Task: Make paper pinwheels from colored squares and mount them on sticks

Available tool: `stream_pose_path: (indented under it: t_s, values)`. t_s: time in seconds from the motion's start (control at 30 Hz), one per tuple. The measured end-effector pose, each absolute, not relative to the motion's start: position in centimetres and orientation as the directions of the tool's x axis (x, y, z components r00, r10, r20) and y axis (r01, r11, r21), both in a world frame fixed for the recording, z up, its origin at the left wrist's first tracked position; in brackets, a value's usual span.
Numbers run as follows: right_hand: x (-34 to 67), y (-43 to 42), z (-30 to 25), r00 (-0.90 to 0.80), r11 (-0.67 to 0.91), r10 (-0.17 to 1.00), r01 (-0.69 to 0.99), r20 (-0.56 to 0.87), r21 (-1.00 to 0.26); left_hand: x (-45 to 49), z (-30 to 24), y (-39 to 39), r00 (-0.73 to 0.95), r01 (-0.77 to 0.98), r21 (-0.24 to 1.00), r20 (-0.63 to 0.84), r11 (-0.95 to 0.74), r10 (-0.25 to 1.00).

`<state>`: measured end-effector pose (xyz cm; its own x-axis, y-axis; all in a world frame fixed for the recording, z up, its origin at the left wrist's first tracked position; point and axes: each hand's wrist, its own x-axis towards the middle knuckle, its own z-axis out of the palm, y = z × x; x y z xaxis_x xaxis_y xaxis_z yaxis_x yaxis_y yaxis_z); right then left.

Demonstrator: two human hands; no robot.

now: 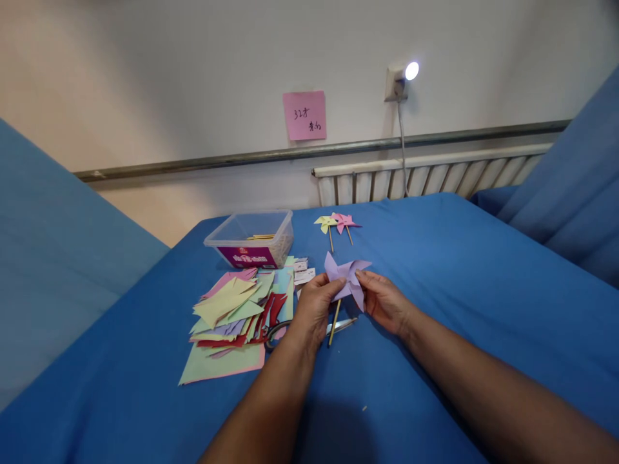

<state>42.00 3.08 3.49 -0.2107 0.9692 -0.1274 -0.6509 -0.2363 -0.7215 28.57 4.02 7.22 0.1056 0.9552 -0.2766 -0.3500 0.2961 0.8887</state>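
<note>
Between my two hands is a lilac paper pinwheel (346,273) with a thin wooden stick (333,325) pointing down from it. My left hand (316,303) grips it on the left, thumb pressed on the paper near the middle. On the other side, my right hand (384,299) pinches a blade with thumb and fingers. Below and behind the stick lie scissors (343,325), their handle partly covered by my left wrist. Farther back, a yellow pinwheel (326,223) and a pink pinwheel (344,222) rest side by side on the blue cloth.
A clear plastic tub (249,235) holding sticks stands at the back left. In front of it is a pile of coloured paper pieces (232,309), with small printed cards (304,276) beside. Blue cloth (459,277) covers the table. A radiator (435,174) runs along the wall behind.
</note>
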Motion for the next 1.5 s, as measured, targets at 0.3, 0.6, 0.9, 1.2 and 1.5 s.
stream_pose_path:
  t_s: [0.3,0.6,0.9,1.2,1.5]
  values:
    - [42.0,3.1,3.4,-0.145,-0.175,0.983,-0.583,-0.111,-0.793,28.7,7.2,4.0,0.163,-0.317,0.888,-0.294,0.332,0.942]
    - [41.8,2.7,3.9,-0.271,-0.247,0.955,-0.518,-0.116,-0.819,28.0,6.8,4.6,0.113,-0.390,0.870,-0.281,0.303,0.953]
    - [42.0,2.9,3.7,-0.248,-0.222,0.963,-0.499,-0.108,-0.837,28.5,7.1,4.2,0.110,-0.375,0.871,-0.300,0.319,0.948]
    - [42.3,3.0,4.0,-0.082,-0.075,0.995,-0.223,-0.058,-0.972,28.2,6.7,4.5,0.076,-0.300,0.930,-0.199,0.212,0.977]
    - [43.5,3.8,4.1,0.409,0.258,0.870,0.094,0.274,-0.962,28.1,7.2,4.4,-0.057,0.290,0.951,0.133,-0.111,0.990]
